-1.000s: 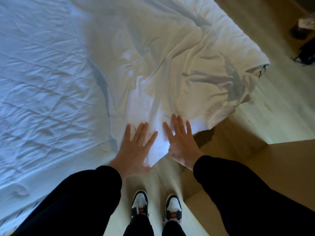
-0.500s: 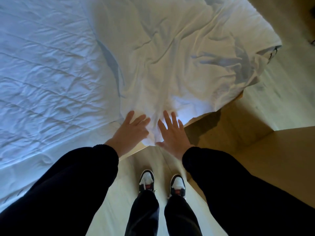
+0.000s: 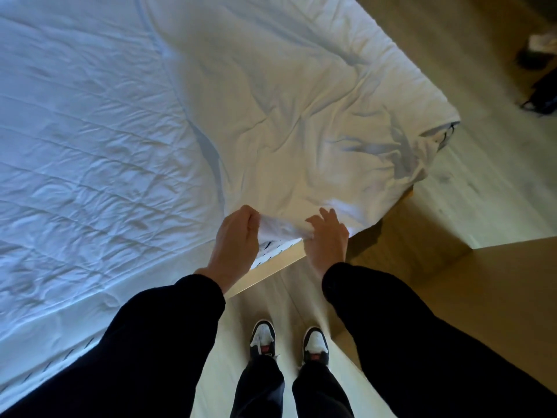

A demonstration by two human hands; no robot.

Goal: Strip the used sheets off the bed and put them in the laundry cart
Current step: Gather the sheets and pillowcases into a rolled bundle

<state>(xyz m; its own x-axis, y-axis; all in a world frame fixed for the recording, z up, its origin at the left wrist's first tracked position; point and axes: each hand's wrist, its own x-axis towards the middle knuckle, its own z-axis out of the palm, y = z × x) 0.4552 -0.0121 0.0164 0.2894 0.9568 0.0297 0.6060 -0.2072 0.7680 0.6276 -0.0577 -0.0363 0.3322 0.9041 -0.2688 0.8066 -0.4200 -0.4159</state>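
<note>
The loose sheet lies crumpled over the far side of the bed, and its near corner is lifted at the bed's edge, between the two hands. The left hand has a closed grip: its fingers are curled round the rolled hem. The right hand touches the same hem with half-bent fingers, but I cannot tell if its grip is really closed on the cloth or only rests on it. If it is not, a pull would probably come from one hand only, and the sheet could twist, slide out, or drag sideways instead of coming off evenly. The far corner hangs over the end of the bed, so it might catch there or sweep the floor when pulled. There is also a second sheet, flat and creased, under the loose one; a careless grab may take both layers together, or leave that one behind. The shoes stand close to the bed, and falling cloth could end under them. The laundry cart is not in view at all, so its direction is unknown. The thumbs and fingertips are mostly hidden by the cloth and the backs of the hands. The dark things at the upper right are blurred and cut off, and I cannot name them.
</note>
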